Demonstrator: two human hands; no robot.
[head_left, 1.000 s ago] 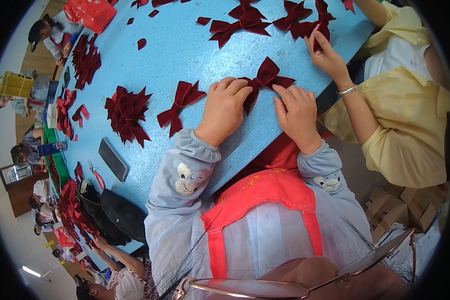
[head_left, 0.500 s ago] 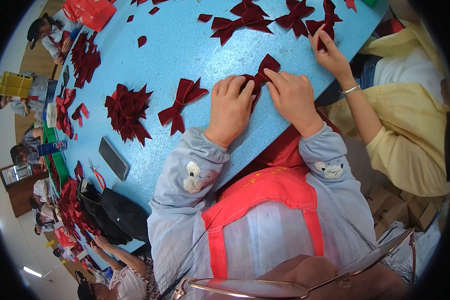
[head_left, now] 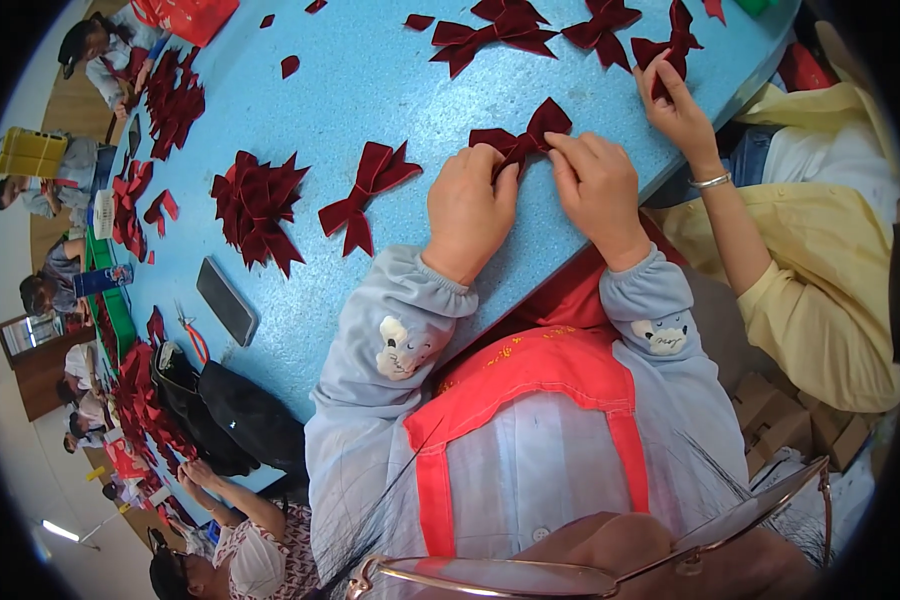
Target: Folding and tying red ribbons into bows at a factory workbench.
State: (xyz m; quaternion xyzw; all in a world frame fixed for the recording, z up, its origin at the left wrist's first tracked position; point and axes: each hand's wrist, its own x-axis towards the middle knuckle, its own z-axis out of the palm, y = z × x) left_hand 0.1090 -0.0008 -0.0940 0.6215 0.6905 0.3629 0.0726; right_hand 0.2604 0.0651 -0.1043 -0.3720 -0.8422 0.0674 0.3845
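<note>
Velvet bow (head_left: 523, 146) now bares its left loop, which should ease adjustment; left hand (head_left: 470, 208) and right hand (head_left: 602, 190) fingers seemingly pinch it.

Bright light, strong edge distortion.

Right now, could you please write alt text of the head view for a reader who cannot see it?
A person's left hand and right hand hold a dark red bow between them at a light blue table. To the left lie a single bow, a pile of bows and a phone; to the right, a co-worker's hand holds another bow.
</note>
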